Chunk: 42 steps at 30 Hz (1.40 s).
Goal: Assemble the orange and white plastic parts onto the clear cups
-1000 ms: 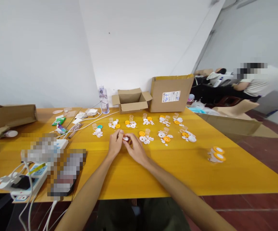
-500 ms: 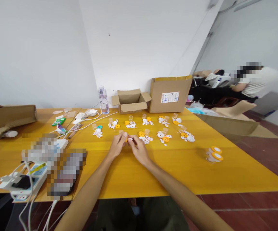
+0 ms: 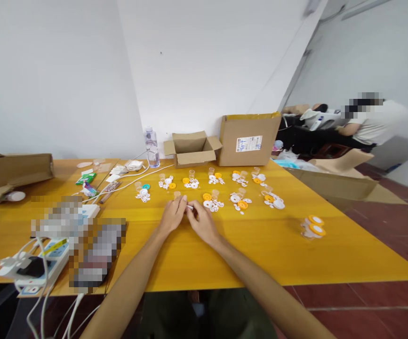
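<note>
The left hand (image 3: 172,213) and right hand (image 3: 204,222) have their fingers closed around a small white piece (image 3: 190,207) (mostly hidden), while two orange-lidded cups (image 3: 317,230) stand capped on the tabletop (image 3: 260,254) and several clusters of loose parts (image 3: 208,204) lie uncombined beyond.

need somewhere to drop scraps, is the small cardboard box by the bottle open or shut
Open: the small cardboard box has its flaps spread outward, showing its inside.
</note>
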### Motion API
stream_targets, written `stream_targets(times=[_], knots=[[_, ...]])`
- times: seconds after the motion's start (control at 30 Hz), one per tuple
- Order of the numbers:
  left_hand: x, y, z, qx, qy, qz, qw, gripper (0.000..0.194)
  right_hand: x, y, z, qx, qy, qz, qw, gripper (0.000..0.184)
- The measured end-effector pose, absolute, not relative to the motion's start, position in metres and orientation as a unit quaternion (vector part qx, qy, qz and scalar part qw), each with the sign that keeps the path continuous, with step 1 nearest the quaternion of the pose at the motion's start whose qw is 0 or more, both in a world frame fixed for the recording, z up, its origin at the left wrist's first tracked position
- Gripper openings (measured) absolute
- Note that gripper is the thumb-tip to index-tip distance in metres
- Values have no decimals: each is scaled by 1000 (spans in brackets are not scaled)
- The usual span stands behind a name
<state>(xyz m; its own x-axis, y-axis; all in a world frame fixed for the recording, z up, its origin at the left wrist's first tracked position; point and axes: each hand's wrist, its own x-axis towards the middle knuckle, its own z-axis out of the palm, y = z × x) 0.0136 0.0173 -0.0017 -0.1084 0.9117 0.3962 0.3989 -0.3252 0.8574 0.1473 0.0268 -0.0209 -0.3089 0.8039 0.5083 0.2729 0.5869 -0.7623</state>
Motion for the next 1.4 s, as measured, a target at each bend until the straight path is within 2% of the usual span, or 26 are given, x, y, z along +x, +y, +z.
stream_targets(times=[0.43, 0.73, 1.07, 1.23, 1.4], knots=[[12, 21, -6, 617, 530, 524, 250, 47, 147, 26, -24, -360, -781, 233, 454, 22], [12, 19, -4, 650, 612, 407, 194, 44, 147, 26, -26, -343, -784, 205, 475, 24], [14, 17, 1, 623, 604, 434, 244, 45, 148, 24, -23, -336, -783, 208, 480, 23], [15, 17, 2, 582, 576, 473, 325, 51, 147, 24, -22, -329, -763, 241, 502, 22], [12, 16, 9, 523, 541, 542, 374, 43, 147, 23, -18, -328, -746, 268, 515, 21]])
